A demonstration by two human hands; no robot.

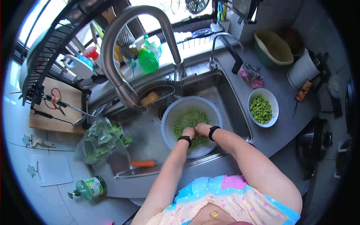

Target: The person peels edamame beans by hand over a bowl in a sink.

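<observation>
In the steel sink (pixel 142 137) stands a round grey-white basin (pixel 167 123) of water with many small green beans or pods (pixel 191 117) in it. Over its near half, my left hand (pixel 189 132) and my right hand (pixel 203 129) are side by side, nearly touching. Both look closed, with the fingertips down among the greens. Whatever the fingers hold is hidden. A dark band circles each wrist. On the counter to the right, a white bowl (pixel 276 103) holds shelled green beans (pixel 261 109).
A curved faucet (pixel 144 11) arches behind the basin. On the left are a carrot (pixel 143 163), a plastic bag of leafy greens (pixel 99 142), a cutting board (pixel 63 97) and a pump bottle (pixel 90 188). A green spray bottle (pixel 148 60) stands behind; a yellow-green tub (pixel 273 48) sits back right.
</observation>
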